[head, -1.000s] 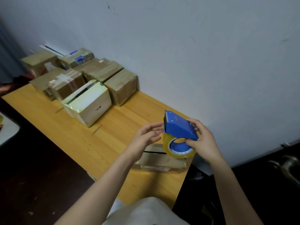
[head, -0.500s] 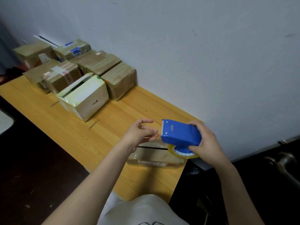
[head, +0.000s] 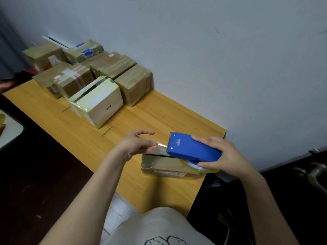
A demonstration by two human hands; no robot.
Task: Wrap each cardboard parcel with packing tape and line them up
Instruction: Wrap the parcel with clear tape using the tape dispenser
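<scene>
1. The flat parcel [head: 168, 165] being wrapped lies at the right end of the table [head: 70, 124], close to that end edge and directly under both hands. Its long axis runs left to right across the view.
2. The right hand [head: 219, 156] grips the blue tape dispenser [head: 192, 149], fingers curled over its top and thumb down by the roll, holding it low over the parcel's right half.
3. The left hand [head: 136, 144] appears to pinch the free end of the tape [head: 159, 145] drawn from the dispenser's mouth, with the index finger straight above it. Blur hides the exact pinch.
4. The drawn tape hangs just above the parcel's far long edge, roughly parallel to its long axis. The next move is probably downward: the left hand, nearer the parcel's left end, presses the tape on there while the right hand pulls the dispenser rightward.
5. The wrapped parcels [head: 109, 66] sit at the far left corner against the wall, a white box [head: 99, 101] in front of them, well apart from the work.
</scene>
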